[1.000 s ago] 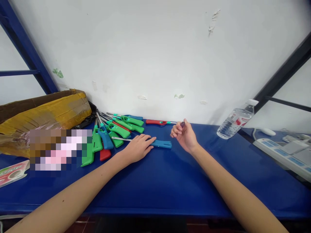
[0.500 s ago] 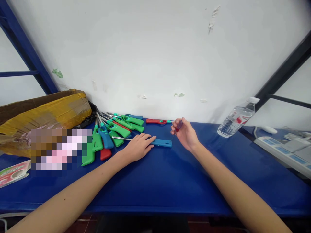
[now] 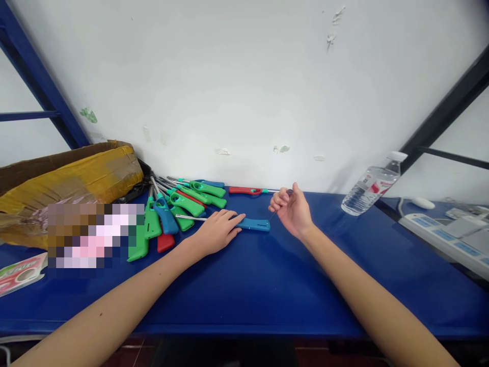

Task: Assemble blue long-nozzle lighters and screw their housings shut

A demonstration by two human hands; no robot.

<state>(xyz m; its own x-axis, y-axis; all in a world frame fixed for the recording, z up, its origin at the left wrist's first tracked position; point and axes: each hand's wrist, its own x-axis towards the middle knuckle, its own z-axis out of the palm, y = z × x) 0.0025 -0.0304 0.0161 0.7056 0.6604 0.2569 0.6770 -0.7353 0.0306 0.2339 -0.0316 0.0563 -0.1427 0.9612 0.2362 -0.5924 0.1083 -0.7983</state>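
Observation:
A blue gas lighter (image 3: 255,224) with a long metal nozzle lies flat on the blue table. My left hand (image 3: 218,232) is closed over its middle, holding it against the tabletop and hiding the trigger area. In my right hand (image 3: 292,209) is a small screwdriver (image 3: 290,192), its dark reddish handle mostly covered by curled fingers. The thin shaft slants down to the handle end of the blue lighter; whether the tip touches it I cannot tell. Left of my left hand, several green, blue and red lighters (image 3: 187,203) lie in a heap.
A red lighter (image 3: 244,190) lies along the wall behind my hands. A taped cardboard box (image 3: 87,176) stands at the left, with a printed card (image 3: 23,275) before it. At the right are a tilted water bottle (image 3: 371,186) and a power strip (image 3: 439,237).
My right hand's fingers have curled and turned around the screwdriver, so less of its handle shows. My left hand and the blue lighter have stayed in place.

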